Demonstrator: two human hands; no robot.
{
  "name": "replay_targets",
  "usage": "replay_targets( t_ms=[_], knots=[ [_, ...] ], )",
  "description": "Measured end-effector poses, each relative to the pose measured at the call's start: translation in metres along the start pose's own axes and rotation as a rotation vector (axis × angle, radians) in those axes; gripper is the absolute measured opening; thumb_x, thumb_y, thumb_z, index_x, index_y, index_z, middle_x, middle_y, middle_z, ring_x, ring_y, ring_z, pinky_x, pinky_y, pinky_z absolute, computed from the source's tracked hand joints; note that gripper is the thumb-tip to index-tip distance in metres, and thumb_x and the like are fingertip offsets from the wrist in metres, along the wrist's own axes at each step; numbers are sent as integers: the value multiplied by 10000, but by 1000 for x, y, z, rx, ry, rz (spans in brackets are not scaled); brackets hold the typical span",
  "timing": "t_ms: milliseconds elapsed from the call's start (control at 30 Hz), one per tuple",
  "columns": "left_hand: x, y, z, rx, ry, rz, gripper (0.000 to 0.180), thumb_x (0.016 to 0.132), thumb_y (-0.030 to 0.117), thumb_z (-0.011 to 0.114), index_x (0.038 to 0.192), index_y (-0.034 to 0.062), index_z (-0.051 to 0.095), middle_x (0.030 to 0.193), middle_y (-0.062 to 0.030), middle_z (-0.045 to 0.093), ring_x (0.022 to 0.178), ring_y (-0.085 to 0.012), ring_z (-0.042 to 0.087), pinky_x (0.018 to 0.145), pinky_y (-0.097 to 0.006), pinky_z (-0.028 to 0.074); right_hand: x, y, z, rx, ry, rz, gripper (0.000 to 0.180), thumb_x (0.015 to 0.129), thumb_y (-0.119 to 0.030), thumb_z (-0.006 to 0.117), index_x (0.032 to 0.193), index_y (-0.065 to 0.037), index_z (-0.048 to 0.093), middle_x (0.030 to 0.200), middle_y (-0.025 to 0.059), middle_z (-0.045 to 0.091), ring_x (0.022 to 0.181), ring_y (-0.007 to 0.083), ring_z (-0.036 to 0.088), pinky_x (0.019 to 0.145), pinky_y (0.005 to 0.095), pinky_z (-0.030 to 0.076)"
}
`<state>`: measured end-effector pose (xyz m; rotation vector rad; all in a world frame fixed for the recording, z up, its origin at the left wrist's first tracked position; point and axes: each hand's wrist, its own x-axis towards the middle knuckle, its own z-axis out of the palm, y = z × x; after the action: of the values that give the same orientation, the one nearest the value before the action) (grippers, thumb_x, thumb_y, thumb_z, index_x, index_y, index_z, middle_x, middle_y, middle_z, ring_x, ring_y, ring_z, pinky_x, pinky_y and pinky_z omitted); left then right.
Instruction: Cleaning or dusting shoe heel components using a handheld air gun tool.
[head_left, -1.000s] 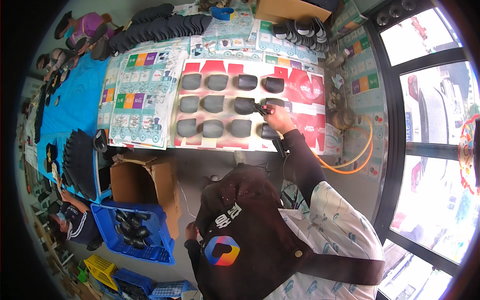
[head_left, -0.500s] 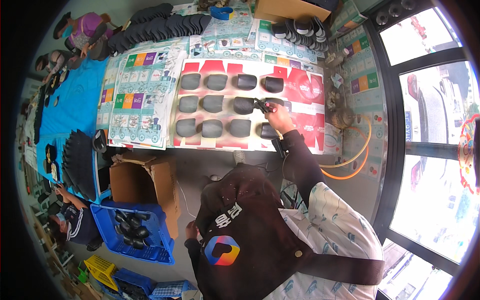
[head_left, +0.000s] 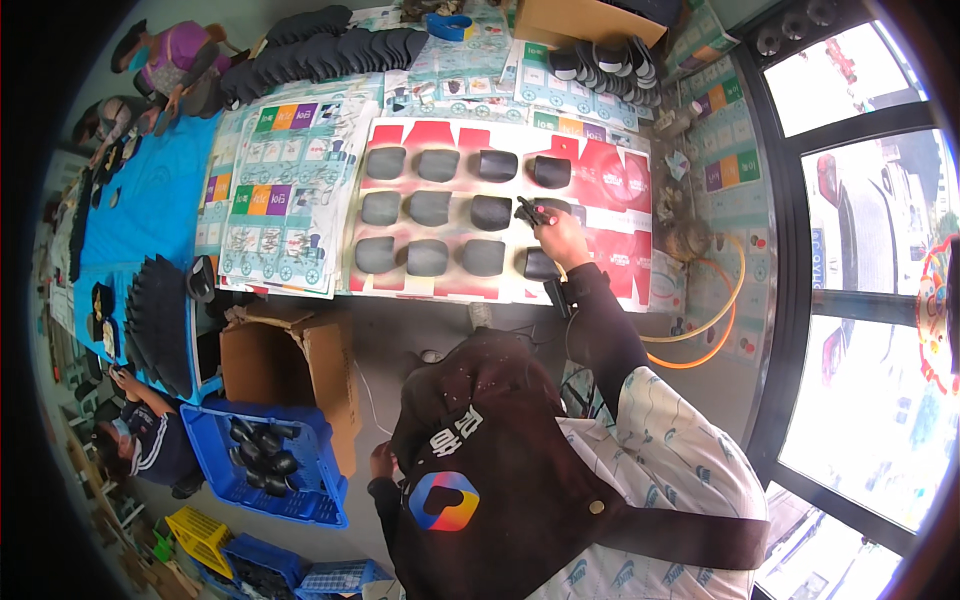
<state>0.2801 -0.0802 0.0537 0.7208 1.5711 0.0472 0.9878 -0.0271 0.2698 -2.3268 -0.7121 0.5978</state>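
My right hand (head_left: 562, 237) is closed around a small black spray gun (head_left: 527, 210), held over a sheet of red and white printed board (head_left: 610, 262). Rows of dark, curved, roughly square pieces lie on the board. Just left of the gun's front is a black piece (head_left: 490, 212); another piece (head_left: 541, 264) lies below my wrist, partly hidden by it. Those on the left, such as one grey piece (head_left: 428, 257), look paler and duller, with greyish spray marks around them. Low beside my apron hangs my left hand (head_left: 382, 460), its fingers too small and unclear to read.
Yellow and orange hoses (head_left: 715, 335) curve off the table's right side. An open cardboard box (head_left: 335, 375) and a blue crate (head_left: 325, 495) of black parts stand at left. Stacked dark pieces (head_left: 335, 60) lie at the back. Co-workers sit along the blue-covered table (head_left: 150, 215).
My right hand and the spray gun have shifted slightly, and the gun's front now sits a little away from the black piece. The left hand stays low at my side.
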Motion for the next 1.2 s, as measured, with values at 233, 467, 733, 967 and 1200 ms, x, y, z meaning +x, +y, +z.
replay_targets(
  t_ms=[233, 467, 733, 967, 1200],
  knots=[
    [-28, 30, 12, 18, -51, 117, 295, 1023, 265, 587, 1217, 56, 661, 957, -77, 717, 790, -195, 711, 642, -312, 566, -2, -6, 0, -8, -91, 0, 340, 864, -173, 546, 1099, 6, 715, 1001, 336, 678, 1043, 504, 638, 931, 548, 500],
    [-24, 21, 3, 244, -88, 275, 302, 1025, 263, 580, 1217, 45, 664, 956, -78, 719, 795, -188, 711, 641, -310, 565, 1, 4, 5, 2, -12, 7, 335, 855, -167, 553, 1096, 2, 713, 984, 347, 665, 1027, 500, 638, 904, 551, 508],
    [-25, 27, 3, 307, -108, 318, 321, 1037, 265, 550, 1235, 37, 658, 975, -94, 729, 787, -201, 714, 660, -319, 573, 1, 3, 4, 4, -31, 21, 360, 856, -161, 555, 1139, -5, 716, 990, 342, 670, 1044, 494, 638, 921, 533, 503],
    [-21, 28, 4, 355, -82, 300, 334, 1036, 277, 548, 1243, 39, 657, 959, -87, 723, 793, -206, 712, 659, -319, 572, -2, 7, 0, -9, -20, 15, 373, 854, -164, 563, 1154, 0, 712, 994, 343, 672, 1036, 495, 646, 915, 520, 512],
    [-6, 13, 8, -110, -82, 28, 277, 1020, 269, 582, 1172, 61, 685, 913, -48, 697, 753, -171, 687, 613, -310, 544, -1, 3, -1, 46, -110, -43, 380, 852, -165, 563, 1156, 13, 707, 1009, 334, 675, 1036, 480, 655, 906, 509, 524]
  ],
)
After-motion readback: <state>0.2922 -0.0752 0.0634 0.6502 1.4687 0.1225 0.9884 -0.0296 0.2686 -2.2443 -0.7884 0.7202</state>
